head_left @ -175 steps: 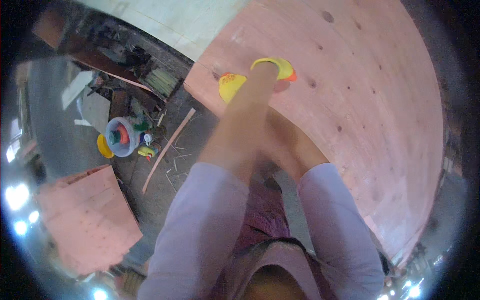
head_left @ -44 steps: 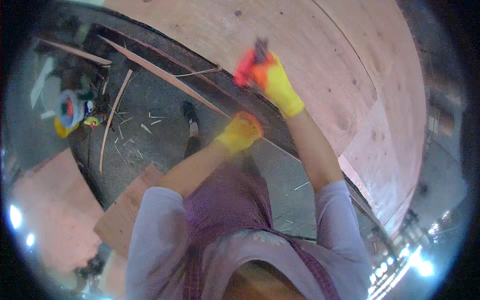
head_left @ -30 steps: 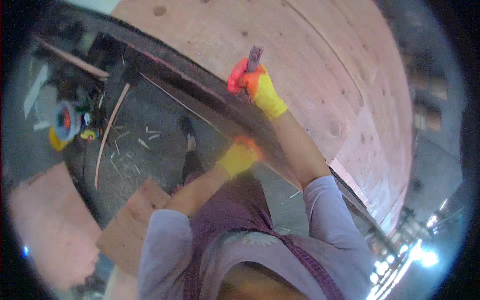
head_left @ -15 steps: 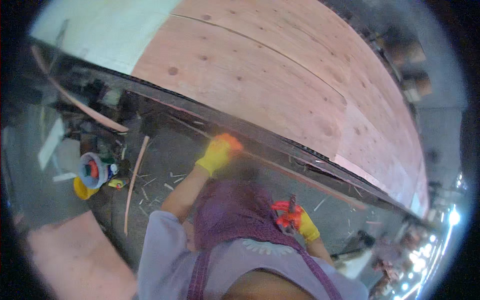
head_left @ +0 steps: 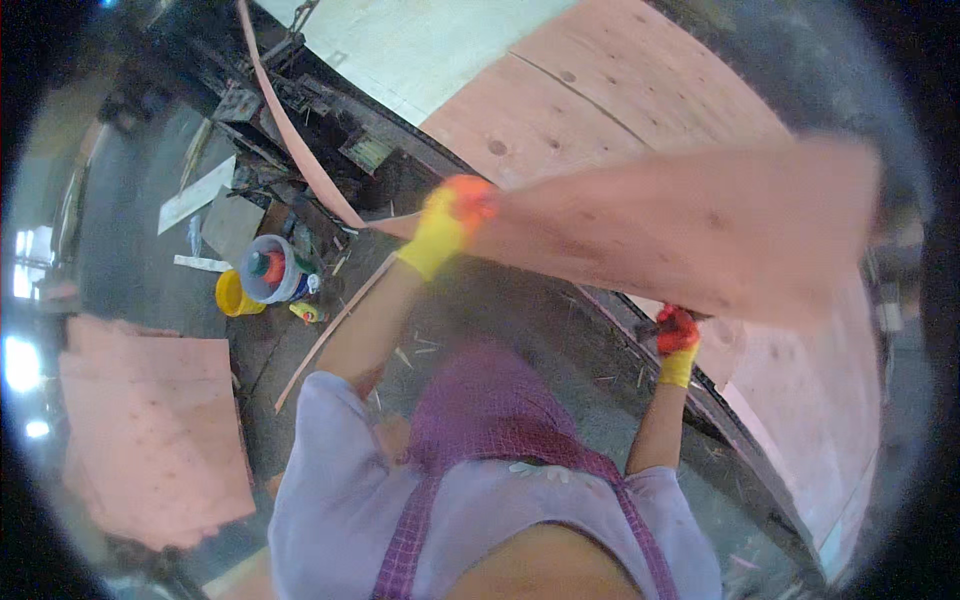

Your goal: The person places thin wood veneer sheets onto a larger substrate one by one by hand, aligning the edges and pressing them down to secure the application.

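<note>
A thin, pinkish wood veneer sheet (head_left: 690,225) is lifted at an angle across the front of the plywood-covered surface, its far right part blurred by motion. At its narrow left end, my left hand (head_left: 452,222), in a yellow glove with orange-red fingers, is closed around the edge. My right hand (head_left: 678,345), gloved the same way, grips the sheet's lower edge nearer its right end. Part of the fingers of both hands is hidden behind the sheet or blurred.
Large veneer panels (head_left: 560,100) cover the long surface ahead, with a dark metal edge. On the left are a grey bucket (head_left: 272,283), a yellow container (head_left: 238,294), dark machinery (head_left: 290,130) and stacked veneer sheets (head_left: 150,420). A long strip (head_left: 335,330) and scraps lie on the floor.
The veneer sheet is now raised between both hands. My right hand has moved from my waist, where it was by a red-handled tool, up to the sheet's edge. The view has turned left.
</note>
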`<state>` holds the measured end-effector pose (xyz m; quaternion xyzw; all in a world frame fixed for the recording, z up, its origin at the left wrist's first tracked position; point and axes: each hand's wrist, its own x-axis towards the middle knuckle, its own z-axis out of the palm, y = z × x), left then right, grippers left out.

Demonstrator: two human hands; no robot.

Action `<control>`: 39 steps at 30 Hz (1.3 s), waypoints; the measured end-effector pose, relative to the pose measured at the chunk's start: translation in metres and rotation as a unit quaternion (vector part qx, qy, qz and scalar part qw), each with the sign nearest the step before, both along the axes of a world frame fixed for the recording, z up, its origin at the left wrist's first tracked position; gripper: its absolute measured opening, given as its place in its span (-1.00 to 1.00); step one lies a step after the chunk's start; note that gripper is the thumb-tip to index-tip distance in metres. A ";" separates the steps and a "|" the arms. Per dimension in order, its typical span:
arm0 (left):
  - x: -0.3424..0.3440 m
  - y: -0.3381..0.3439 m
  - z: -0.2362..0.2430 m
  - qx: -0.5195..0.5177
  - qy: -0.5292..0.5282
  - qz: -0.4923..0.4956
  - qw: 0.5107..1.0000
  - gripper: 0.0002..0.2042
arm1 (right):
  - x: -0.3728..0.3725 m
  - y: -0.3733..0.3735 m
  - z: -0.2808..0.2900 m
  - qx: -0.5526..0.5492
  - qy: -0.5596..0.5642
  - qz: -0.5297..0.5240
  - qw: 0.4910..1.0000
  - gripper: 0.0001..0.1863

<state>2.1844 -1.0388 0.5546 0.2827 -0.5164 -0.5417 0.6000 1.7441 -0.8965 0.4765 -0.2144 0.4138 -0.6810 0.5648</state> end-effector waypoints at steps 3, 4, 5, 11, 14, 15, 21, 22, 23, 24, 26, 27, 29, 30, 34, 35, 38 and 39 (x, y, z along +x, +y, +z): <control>0.084 -0.030 -0.019 0.117 0.083 0.106 0.984 -0.85 | 0.068 -0.055 0.006 0.050 -0.004 0.002 0.999 -0.86; 0.113 -0.041 -0.011 -0.024 -0.279 0.152 0.948 -0.86 | 0.067 -0.065 -0.031 -0.006 0.394 0.142 0.908 -0.76; 0.161 -0.044 -0.016 -0.031 -0.462 0.186 0.867 -0.82 | 0.140 -0.087 0.024 -0.052 0.324 0.130 0.936 -0.82; 0.315 -0.093 -0.082 0.111 -0.237 0.236 0.936 -0.78 | 0.307 -0.167 0.001 -0.194 0.689 0.109 0.690 -0.87; 0.420 -0.095 -0.139 0.213 -0.119 0.280 0.929 -0.65 | 0.405 -0.195 -0.024 0.004 0.292 0.216 0.931 -0.63; 0.403 -0.110 -0.133 0.220 -0.121 0.262 0.932 -0.65 | 0.415 -0.195 -0.030 0.093 0.081 0.187 0.975 -0.59; 0.289 -0.134 -0.110 0.352 -0.033 0.202 0.914 -0.45 | 0.386 -0.204 -0.041 0.178 -0.054 0.224 0.957 -0.46; 0.281 -0.127 -0.129 0.332 -0.015 0.213 0.919 -0.52 | 0.374 -0.203 -0.039 0.188 -0.008 0.236 0.953 -0.46; 0.274 -0.121 -0.154 0.341 0.027 0.219 0.914 -0.60 | 0.363 -0.199 -0.042 0.200 -0.044 0.194 0.959 -0.49; 0.256 -0.106 -0.178 0.336 0.156 0.202 0.907 -0.65 | 0.346 -0.191 -0.046 0.212 -0.079 0.151 0.962 -0.52; 0.201 -0.065 -0.210 0.325 0.059 0.162 0.930 -0.70 | 0.310 -0.170 -0.055 0.208 -0.057 0.120 0.969 -0.55; 0.151 -0.057 -0.184 0.407 0.055 0.070 0.909 -0.82 | 0.279 -0.151 -0.059 0.218 -0.065 0.086 0.970 -0.55; 0.084 -0.050 -0.160 0.447 -0.062 -0.009 0.892 -0.65 | 0.234 -0.115 -0.055 0.248 -0.074 0.032 0.965 -0.57; 0.063 -0.058 -0.159 0.445 -0.066 -0.007 0.893 -0.65 | 0.213 -0.097 -0.049 0.271 -0.075 0.001 0.960 -0.58; 0.021 -0.125 -0.215 0.515 0.027 0.029 0.856 -0.58 | 0.146 -0.033 -0.065 0.306 -0.150 -0.129 0.931 -0.57; 0.015 -0.154 -0.221 0.571 -0.020 0.033 0.820 -0.56 | 0.134 -0.022 -0.067 0.302 -0.149 -0.143 0.931 -0.57; -0.018 -0.199 -0.216 0.653 0.019 0.057 0.755 -0.40 | 0.091 0.008 -0.076 0.320 -0.138 -0.202 0.915 -0.66; -0.030 -0.203 -0.213 0.636 0.033 0.038 0.770 -0.43 | 0.080 0.016 -0.081 0.297 -0.142 -0.192 0.924 -0.76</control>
